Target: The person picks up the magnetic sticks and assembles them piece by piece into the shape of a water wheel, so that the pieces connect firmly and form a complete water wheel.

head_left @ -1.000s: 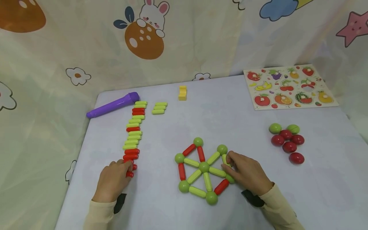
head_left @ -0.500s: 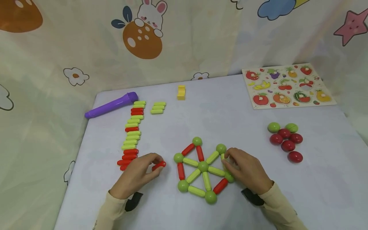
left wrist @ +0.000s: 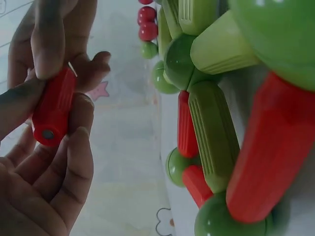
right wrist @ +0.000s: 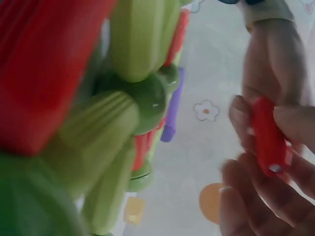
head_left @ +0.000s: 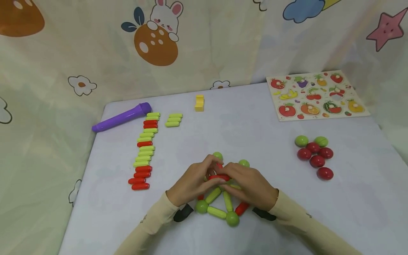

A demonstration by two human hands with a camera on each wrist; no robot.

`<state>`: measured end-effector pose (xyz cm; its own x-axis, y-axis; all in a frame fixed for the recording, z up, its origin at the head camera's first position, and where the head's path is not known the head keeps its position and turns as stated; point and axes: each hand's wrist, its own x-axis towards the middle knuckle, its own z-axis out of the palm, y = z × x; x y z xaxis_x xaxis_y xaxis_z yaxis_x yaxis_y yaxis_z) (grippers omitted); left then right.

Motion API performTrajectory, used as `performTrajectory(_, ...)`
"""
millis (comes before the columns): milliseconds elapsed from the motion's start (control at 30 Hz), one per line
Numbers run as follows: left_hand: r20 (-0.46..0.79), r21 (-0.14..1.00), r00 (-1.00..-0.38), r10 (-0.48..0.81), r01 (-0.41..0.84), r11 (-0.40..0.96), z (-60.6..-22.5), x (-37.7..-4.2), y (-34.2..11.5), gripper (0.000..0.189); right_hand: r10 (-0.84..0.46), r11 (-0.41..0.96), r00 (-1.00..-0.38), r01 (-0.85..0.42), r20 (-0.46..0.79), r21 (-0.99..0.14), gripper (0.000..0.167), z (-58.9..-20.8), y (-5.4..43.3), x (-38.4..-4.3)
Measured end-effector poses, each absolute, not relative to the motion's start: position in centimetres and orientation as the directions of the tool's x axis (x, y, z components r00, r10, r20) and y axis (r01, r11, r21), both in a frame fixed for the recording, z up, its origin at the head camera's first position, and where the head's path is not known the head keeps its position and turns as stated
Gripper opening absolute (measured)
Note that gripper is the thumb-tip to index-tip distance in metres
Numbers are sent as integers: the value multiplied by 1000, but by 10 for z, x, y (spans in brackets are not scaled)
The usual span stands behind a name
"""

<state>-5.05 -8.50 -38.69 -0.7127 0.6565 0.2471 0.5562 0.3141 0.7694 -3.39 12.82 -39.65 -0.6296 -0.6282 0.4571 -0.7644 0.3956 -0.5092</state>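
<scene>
From my head view, the red rod [head_left: 219, 177] lies with its long axis nearly crosswise, one end toward each hand. In the left wrist view it slants, a round metal dot showing on its nearer end. It is held above the wheel of rods and balls [head_left: 216, 212], apart from it. I see the left hand [head_left: 192, 182] pinching it between curled thumb and fingers, and the right hand [head_left: 251, 182] gripping it too, its fingers closed on the far part. The two hands block my view of the wheel's hub and upper left side.

To the left on the bench [head_left: 255, 127] runs a column of green and red rods [head_left: 143, 158], with a purple stick [head_left: 121, 118] at its far end.

Half a second ago, the left hand had the rod left of the wheel, and the right hand was at the wheel's right edge; now they meet over it.
</scene>
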Motion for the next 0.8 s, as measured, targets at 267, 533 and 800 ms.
performTrajectory(267,184,649,-748,638,580,492,-394,-70,-86,49,-539,544,-748,-660,388,-517,33,-408,137,-51)
performTrajectory(533,-83,506,-796,599,484,714,-411,-80,-101,50,-423,751,-874,-486,238,-448,23,-421,139,-71)
performTrajectory(800,-129,566,-802,583,423,707,-415,-80,-111,54,-422,736,-867,-498,265,-458,28,-406,146,-77)
